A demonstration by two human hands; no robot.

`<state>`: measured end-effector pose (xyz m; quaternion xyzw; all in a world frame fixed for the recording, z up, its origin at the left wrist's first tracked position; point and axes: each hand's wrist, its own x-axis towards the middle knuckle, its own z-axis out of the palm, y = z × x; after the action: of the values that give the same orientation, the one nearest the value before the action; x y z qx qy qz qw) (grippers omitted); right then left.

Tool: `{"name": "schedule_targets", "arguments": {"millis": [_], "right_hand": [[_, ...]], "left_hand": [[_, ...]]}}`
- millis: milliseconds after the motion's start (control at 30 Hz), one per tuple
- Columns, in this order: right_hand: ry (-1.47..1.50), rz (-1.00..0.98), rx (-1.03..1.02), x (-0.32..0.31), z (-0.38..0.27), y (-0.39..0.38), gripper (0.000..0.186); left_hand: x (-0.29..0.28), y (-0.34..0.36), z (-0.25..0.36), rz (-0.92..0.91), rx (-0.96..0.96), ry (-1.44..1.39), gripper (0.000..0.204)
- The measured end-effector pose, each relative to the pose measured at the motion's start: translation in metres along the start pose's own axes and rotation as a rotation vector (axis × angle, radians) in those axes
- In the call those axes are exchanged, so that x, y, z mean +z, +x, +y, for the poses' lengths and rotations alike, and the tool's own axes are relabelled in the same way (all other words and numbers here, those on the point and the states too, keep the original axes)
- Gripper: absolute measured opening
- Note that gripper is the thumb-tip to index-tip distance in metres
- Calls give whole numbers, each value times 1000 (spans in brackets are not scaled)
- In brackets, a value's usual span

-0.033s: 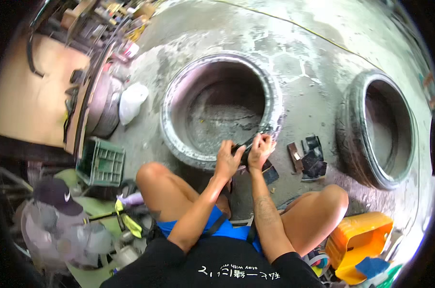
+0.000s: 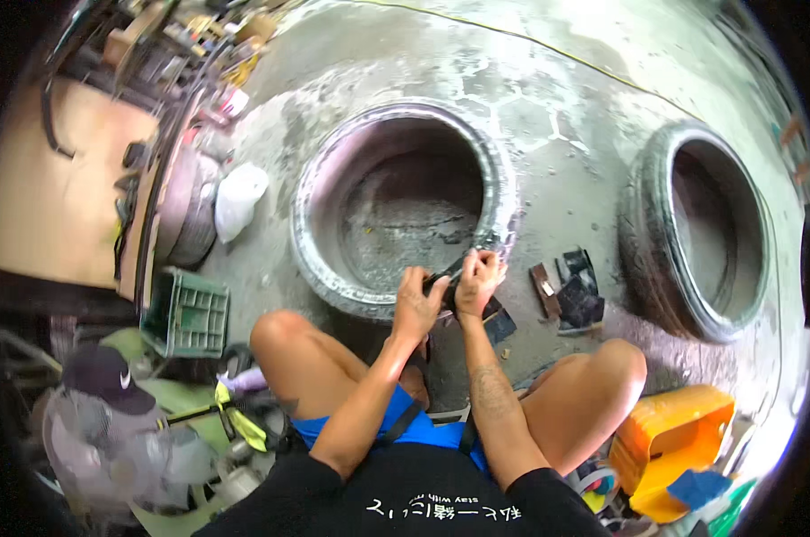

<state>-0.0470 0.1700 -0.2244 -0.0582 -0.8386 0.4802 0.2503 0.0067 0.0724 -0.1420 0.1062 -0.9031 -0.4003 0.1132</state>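
Observation:
A large tyre [image 2: 303,234] lies on its side on the floor in front of me, its upper rim whitish and scuffed. Both hands are at its near right edge. My left hand [image 2: 416,302] is closed, thumb pointing right, on a dark strip [image 2: 448,276] of unclear kind. Just to the right, my right hand [image 2: 477,285] has its fingers curled at the rim, pinching the same dark material. The fingers hide most of what they grip. Beside the tyre on the right, several black flat pieces [image 2: 581,304] and a brown block [image 2: 543,286] lie on the floor.
A second tyre [image 2: 642,251] leans at the right. At the lower right sits a yellow crate [image 2: 664,430] with a blue cloth [image 2: 698,490]. On my left are a green crate [image 2: 199,309], a white bag [image 2: 241,199], a wooden board [image 2: 56,197] and a dark cap [image 2: 105,376].
The view has shifted slightly. Both hands keep their grip at the same part of the tyre's rim.

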Motion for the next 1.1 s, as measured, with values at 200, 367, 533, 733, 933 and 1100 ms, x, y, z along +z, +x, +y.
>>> {"name": "schedule_targets", "arguments": {"millis": [200, 367, 533, 733, 933, 1100], "right_hand": [[16, 29, 16, 5, -4, 0, 25], [52, 49, 38, 9, -34, 3, 27], [24, 61, 53, 9, 2, 4, 27], [483, 35, 49, -36, -58, 69, 30], [531, 62, -143, -248, -214, 153, 41], [40, 115, 20, -403, -133, 80, 41]], "left_hand": [[0, 6, 3, 24, -6, 25, 32], [-18, 9, -29, 33, -30, 1, 38], [-40, -12, 1, 29, -241, -171, 44], [-63, -67, 2, 0, -180, -322, 49], [-63, -54, 24, -19, -237, -405, 51], [-47, -46, 28, 7, -196, -449, 49]]}}
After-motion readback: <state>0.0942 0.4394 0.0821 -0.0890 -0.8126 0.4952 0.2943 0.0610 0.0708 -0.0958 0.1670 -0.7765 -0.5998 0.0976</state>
